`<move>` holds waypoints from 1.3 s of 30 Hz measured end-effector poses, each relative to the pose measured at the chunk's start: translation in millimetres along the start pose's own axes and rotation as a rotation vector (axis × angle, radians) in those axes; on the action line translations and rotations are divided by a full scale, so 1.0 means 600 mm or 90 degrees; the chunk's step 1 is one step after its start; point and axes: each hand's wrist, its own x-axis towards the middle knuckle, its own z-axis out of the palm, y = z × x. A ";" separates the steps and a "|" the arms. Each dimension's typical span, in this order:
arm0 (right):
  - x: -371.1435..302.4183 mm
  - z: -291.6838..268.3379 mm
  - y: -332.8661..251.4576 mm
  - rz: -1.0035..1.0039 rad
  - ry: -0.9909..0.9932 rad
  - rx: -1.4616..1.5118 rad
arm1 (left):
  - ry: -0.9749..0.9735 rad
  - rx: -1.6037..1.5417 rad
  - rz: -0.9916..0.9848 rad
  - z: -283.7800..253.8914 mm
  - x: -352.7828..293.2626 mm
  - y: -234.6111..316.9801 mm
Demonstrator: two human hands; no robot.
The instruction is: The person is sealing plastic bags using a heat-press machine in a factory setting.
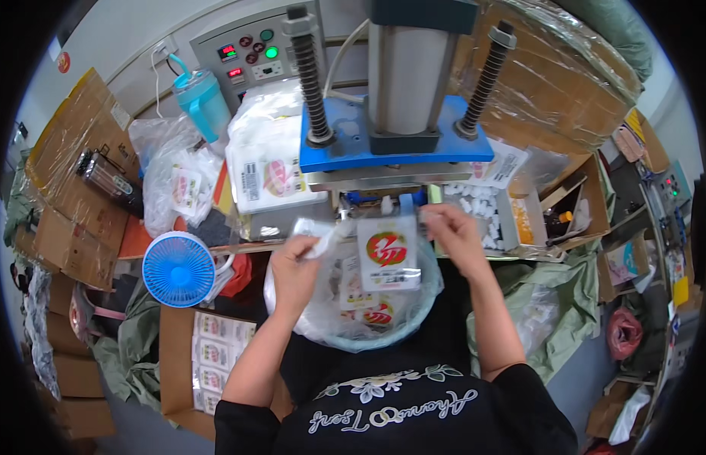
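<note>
My left hand (294, 274) is closed on a whitish plastic pouch (313, 230), partly blurred. A flat printed pouch (388, 254), white with a red and green emblem, is upright above a pale plastic-lined basin (402, 339) in my lap. More printed pouches (356, 288) lie inside the basin. My right hand (457, 236) has its fingers curled together close to the printed pouch's upper right edge; whether they touch it, or hold anything small, is hard to make out. Directly ahead stands a press (394, 144) with a blue plate and two springed posts.
A stack of printed bags (265, 163) lies left of the press, near a turquoise tumbler (201, 102) and a blue fan (178, 269). White small parts (482, 212) fill a tray to the right. A carton (178, 356) with pouches stands at lower left. A control panel (250, 53) is behind.
</note>
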 end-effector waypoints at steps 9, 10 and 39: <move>-0.020 0.047 -0.024 0.077 -0.328 -0.062 | -0.191 -0.112 -0.199 0.068 -0.084 -0.074; -0.023 0.037 -0.016 0.084 -0.386 -0.110 | -0.270 -0.094 -0.221 0.068 -0.084 -0.076; 0.001 -0.091 0.066 -0.081 0.179 -0.373 | 0.041 0.604 0.206 -0.007 0.087 -0.094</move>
